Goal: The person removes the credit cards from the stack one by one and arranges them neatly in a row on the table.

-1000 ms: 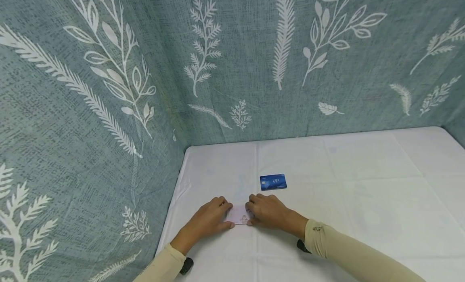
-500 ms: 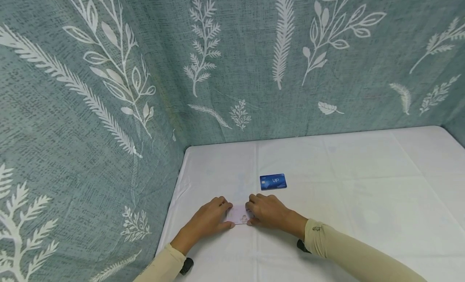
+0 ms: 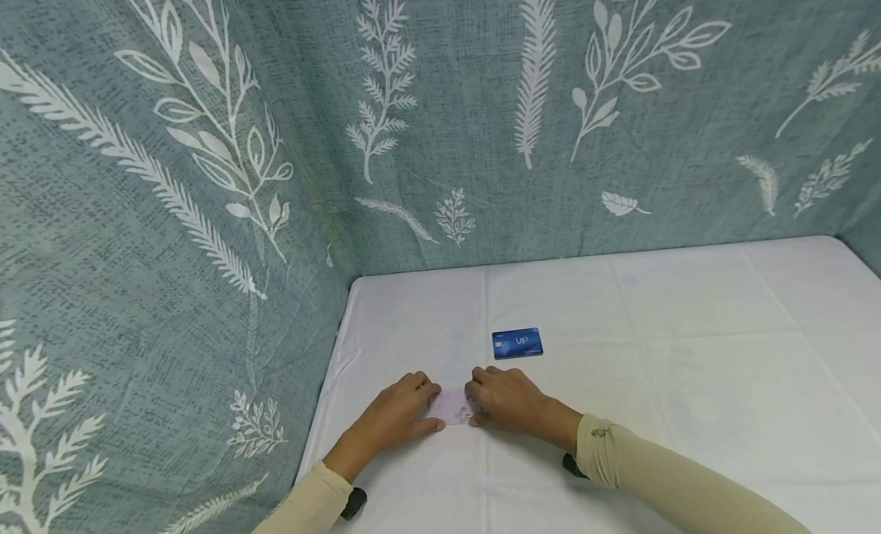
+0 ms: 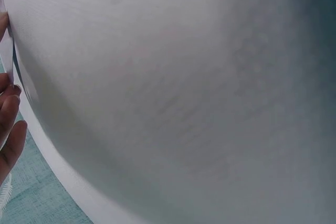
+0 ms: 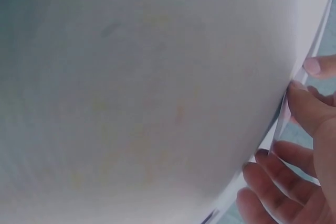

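A pale pink card [image 3: 452,406] with a small printed figure lies flat between the two hands, low over the white table. At its left end the left hand [image 3: 395,411] pinches it, thumb on the near edge and fingers on the far one. The right hand [image 3: 512,400] grips the opposite end in the same way. Seen edge-on in the right wrist view, the card has the right fingers [image 5: 278,182] at one edge and the thumb at the other. Part of each end is hidden under the fingers.
Just beyond the right hand, a blue card marked VIP [image 3: 518,343] rests on the white tablecloth [image 3: 674,381]. Green curtains with white leaf prints [image 3: 468,121] hang along the back and left of the table. Dark straps' ends show under both wrists.
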